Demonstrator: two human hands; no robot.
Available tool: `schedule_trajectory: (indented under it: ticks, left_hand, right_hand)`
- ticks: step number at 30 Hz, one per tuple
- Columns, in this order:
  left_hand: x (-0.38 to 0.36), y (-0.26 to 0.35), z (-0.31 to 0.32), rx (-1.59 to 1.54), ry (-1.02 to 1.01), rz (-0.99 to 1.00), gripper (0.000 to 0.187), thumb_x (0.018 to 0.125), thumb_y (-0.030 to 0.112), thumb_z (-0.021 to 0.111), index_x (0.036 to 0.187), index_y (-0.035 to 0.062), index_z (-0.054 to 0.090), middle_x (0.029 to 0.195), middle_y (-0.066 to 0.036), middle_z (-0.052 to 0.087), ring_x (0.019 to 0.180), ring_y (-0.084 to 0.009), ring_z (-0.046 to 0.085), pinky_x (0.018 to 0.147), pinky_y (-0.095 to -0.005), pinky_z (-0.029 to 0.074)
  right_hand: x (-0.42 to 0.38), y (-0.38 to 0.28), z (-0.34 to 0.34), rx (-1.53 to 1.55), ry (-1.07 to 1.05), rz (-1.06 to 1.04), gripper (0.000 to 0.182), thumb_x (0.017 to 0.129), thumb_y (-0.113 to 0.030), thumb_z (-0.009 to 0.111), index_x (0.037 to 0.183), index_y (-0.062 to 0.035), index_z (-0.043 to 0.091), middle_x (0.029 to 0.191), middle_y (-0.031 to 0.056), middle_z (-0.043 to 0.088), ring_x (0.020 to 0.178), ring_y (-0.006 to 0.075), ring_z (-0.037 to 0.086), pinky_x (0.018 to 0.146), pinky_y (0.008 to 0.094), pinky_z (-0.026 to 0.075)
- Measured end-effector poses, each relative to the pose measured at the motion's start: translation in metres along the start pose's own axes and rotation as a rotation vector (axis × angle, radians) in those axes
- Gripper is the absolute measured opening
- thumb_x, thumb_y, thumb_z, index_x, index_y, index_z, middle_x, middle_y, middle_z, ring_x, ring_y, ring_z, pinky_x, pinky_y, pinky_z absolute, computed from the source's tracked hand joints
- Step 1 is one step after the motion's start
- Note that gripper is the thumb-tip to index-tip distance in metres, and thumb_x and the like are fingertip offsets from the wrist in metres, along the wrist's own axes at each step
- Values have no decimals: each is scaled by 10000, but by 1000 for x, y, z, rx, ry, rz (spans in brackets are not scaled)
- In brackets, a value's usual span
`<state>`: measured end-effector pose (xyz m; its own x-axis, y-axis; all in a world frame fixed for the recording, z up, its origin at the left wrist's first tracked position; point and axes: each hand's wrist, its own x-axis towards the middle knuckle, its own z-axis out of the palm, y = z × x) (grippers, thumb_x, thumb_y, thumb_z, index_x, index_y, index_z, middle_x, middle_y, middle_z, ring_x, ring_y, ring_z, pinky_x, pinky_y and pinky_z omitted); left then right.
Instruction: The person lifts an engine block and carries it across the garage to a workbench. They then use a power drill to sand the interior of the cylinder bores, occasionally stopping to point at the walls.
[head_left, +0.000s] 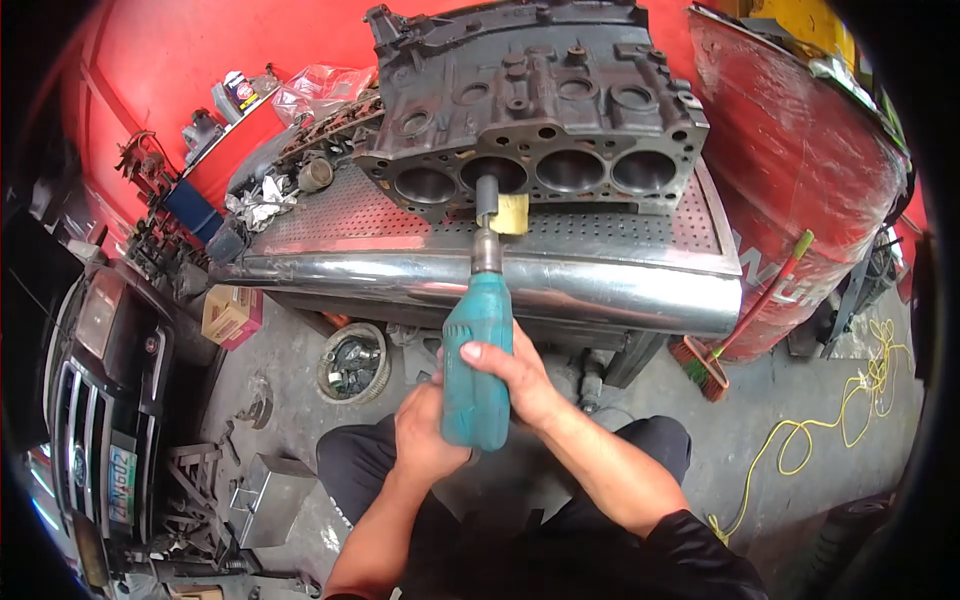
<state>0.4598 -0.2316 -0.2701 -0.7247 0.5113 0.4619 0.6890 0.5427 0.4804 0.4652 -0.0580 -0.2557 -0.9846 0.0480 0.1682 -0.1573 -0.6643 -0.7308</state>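
Both of my hands grip a teal power drill [478,375] that points away from me. My left hand [428,432] is wrapped round the handle underneath, and its fingertips are hidden. Along the right side of the body lies my right hand [522,378], its thumb across the top. A grey cylindrical attachment [487,197] sticks out from the chuck [486,252] and overlaps the second bore from the left in this view. Behind it, a dark engine block [530,110] lies with its row of several round cylinder bores facing me. A yellowish piece [511,214] rests just below the block's edge.
The block sits on a perforated metal bench [350,215] with a rounded front edge. Left are a cardboard box [232,316], a round basket of parts [354,364] and a black vehicle [105,400]. At right stand a broom [702,368], a yellow cord [790,430] and a red drum [800,170].
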Motion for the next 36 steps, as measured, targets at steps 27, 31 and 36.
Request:
schedule_trajectory:
  ticks: [27, 31, 36]
  left_hand:
    - [34, -7, -2, -41, 83, 130, 385, 616, 64, 774, 961, 27, 608, 856, -170, 655, 822, -392, 650, 715, -467, 520]
    - [33, -12, -3, -39, 47, 98, 366, 619, 58, 766, 950, 28, 613, 853, -167, 659, 822, -388, 652, 725, -465, 521]
    - [44, -12, 7, -53, 69, 108, 342, 633, 53, 751, 943, 32, 610, 860, -170, 658, 828, -392, 651, 741, -465, 518]
  right_hand:
    - [20, -15, -1, -142, -55, -75, 699, 870, -397, 724, 1362, 24, 463, 1107, 152, 603, 993, 271, 681, 868, 399, 568]
    - [21, -9, -2, -118, -57, -27, 703, 870, -426, 727, 1339, 27, 463, 1132, 160, 599, 1013, 274, 677, 877, 406, 571]
    - [22, -17, -1, 4, -33, 55, 735, 882, -474, 709, 1353, 27, 450, 1209, 183, 599, 1044, 301, 678, 903, 434, 579]
